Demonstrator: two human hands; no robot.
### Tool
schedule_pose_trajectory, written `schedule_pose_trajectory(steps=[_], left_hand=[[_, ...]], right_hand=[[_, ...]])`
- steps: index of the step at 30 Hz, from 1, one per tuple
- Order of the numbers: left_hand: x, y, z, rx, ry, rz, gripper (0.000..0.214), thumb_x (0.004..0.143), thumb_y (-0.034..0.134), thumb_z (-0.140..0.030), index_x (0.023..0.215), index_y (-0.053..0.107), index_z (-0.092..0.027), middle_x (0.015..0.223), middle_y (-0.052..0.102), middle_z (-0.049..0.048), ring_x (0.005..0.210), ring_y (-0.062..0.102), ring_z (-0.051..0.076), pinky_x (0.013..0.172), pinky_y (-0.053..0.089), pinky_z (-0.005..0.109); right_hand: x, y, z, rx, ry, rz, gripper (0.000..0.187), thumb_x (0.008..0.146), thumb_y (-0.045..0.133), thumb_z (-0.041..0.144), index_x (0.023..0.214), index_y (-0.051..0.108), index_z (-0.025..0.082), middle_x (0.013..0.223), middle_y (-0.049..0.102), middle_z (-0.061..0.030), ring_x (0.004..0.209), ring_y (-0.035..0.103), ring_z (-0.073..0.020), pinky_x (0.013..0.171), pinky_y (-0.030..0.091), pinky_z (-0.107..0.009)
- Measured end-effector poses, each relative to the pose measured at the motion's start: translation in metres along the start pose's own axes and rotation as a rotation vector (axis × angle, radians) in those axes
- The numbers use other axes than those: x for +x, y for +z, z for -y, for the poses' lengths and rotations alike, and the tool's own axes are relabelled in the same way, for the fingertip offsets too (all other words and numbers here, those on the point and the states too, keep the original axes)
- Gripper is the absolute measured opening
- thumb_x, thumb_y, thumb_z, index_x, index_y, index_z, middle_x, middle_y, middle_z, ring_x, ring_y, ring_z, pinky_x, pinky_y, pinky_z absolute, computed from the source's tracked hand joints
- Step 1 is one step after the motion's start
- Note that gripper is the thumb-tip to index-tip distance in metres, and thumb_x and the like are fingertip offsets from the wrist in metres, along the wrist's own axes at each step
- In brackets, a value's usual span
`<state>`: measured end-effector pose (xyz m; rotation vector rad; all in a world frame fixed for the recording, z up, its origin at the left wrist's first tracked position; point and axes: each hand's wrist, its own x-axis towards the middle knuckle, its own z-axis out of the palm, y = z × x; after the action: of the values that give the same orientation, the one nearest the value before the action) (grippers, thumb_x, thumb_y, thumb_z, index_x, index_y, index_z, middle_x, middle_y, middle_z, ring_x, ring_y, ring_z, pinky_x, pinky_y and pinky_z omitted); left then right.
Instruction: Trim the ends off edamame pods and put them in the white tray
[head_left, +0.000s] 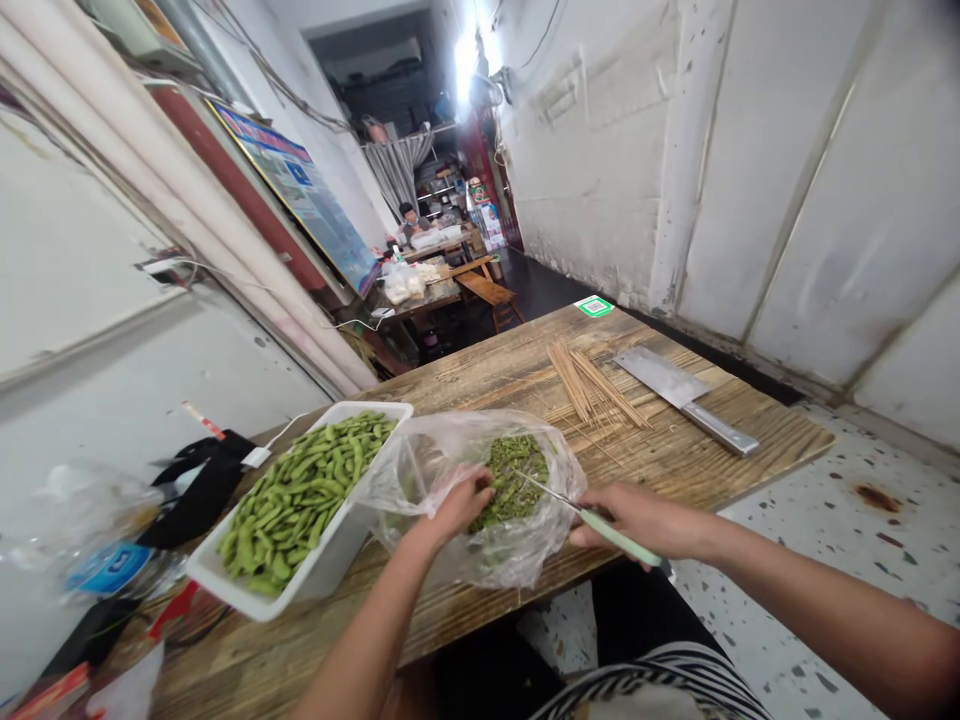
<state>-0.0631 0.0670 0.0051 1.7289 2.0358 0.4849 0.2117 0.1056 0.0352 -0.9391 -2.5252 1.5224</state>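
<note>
My right hand [619,515] is wrapped round the pale green handles of a pair of scissors [555,493]. The metal blades point left over a clear plastic bag [551,560], which lies open on the table. Inside the bag is a heap of small green trimmings [525,460]. My left hand [461,500] reaches into the bag at the heap's left edge, fingers curled together; what they hold is hidden. To the left, a white plastic tub [315,590] is full of green soybean pods [300,500].
Thin wooden skewers [589,385] and a cleaver [664,378] lie on the wooden table [780,440] at the right. A green code card [595,307] sits on the far edge. A plastic bottle [120,570] lies far left. Another person [411,220] sits at the back.
</note>
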Motion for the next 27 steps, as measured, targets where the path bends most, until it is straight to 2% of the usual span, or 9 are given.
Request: schedule_pose_trajectory(steps=[3, 6, 10, 15, 20, 25, 27], left_hand=[[-0.006, -0.002, -0.003, -0.29, -0.079, 0.014, 0.024, 0.07, 0.058, -0.028, 0.091, 0.063, -0.017, 0.054, 0.053, -0.0039, 0.054, 0.049, 0.012, 0.055, 0.037, 0.023], [-0.016, -0.002, -0.011, -0.53, -0.155, 0.086, 0.039, 0.068, 0.063, -0.037, 0.099, 0.06, -0.014, 0.057, 0.058, -0.0029, 0.051, 0.049, 0.011, 0.049, 0.034, 0.021], [-0.026, 0.001, -0.023, -0.62, -0.148, 0.086, 0.031, 0.067, 0.065, -0.039, 0.086, 0.063, -0.014, 0.069, 0.065, 0.0017, 0.053, 0.05, 0.01, 0.049, 0.035, 0.021], [-0.029, 0.008, -0.032, -0.6, -0.118, 0.106, 0.025, 0.069, 0.064, -0.038, 0.071, 0.064, -0.013, 0.055, 0.058, -0.0006, 0.048, 0.047, 0.009, 0.047, 0.035, 0.021], [-0.033, 0.01, -0.039, -0.707, -0.131, 0.125, 0.028, 0.068, 0.065, -0.04, 0.065, 0.061, -0.013, 0.051, 0.056, -0.0006, 0.044, 0.047, 0.009, 0.044, 0.037, 0.02], [-0.035, 0.008, -0.04, -0.929, -0.273, 0.255, 0.029, 0.062, 0.073, -0.037, 0.069, 0.058, -0.013, 0.062, 0.063, 0.0032, 0.048, 0.052, 0.008, 0.046, 0.04, 0.019], [-0.034, 0.008, -0.04, -1.031, -0.321, 0.217, 0.032, 0.059, 0.077, -0.035, 0.072, 0.056, -0.015, 0.066, 0.064, 0.0029, 0.054, 0.057, 0.009, 0.052, 0.044, 0.02]], right_hand=[[0.0, 0.012, -0.006, 0.345, 0.008, 0.138, 0.045, 0.078, 0.052, 0.062, 0.084, 0.049, 0.018, 0.052, 0.043, 0.0069, 0.041, 0.043, -0.008, 0.038, 0.035, -0.018], [0.001, 0.024, -0.011, 0.505, -0.011, 0.166, 0.046, 0.077, 0.053, 0.062, 0.082, 0.044, 0.018, 0.058, 0.043, 0.007, 0.041, 0.042, -0.0052, 0.036, 0.037, -0.015], [0.007, 0.034, -0.018, 0.503, -0.012, 0.146, 0.045, 0.078, 0.051, 0.063, 0.08, 0.044, 0.018, 0.059, 0.045, 0.0067, 0.038, 0.042, -0.004, 0.032, 0.035, -0.014], [0.01, 0.035, -0.019, 0.507, -0.019, 0.126, 0.047, 0.077, 0.054, 0.063, 0.079, 0.046, 0.017, 0.053, 0.043, 0.0079, 0.036, 0.042, -0.0044, 0.031, 0.033, -0.014], [0.008, 0.034, -0.011, 0.479, 0.013, 0.103, 0.045, 0.077, 0.055, 0.061, 0.077, 0.047, 0.017, 0.051, 0.042, 0.0082, 0.034, 0.041, -0.0045, 0.03, 0.032, -0.014], [0.007, 0.036, -0.005, 0.501, 0.073, 0.058, 0.041, 0.074, 0.062, 0.055, 0.072, 0.047, 0.017, 0.046, 0.038, 0.0099, 0.031, 0.038, -0.004, 0.029, 0.03, -0.015], [0.006, 0.036, -0.005, 0.571, 0.074, 0.07, 0.044, 0.072, 0.062, 0.059, 0.072, 0.046, 0.017, 0.047, 0.04, 0.0098, 0.031, 0.039, -0.0044, 0.029, 0.032, -0.015]])
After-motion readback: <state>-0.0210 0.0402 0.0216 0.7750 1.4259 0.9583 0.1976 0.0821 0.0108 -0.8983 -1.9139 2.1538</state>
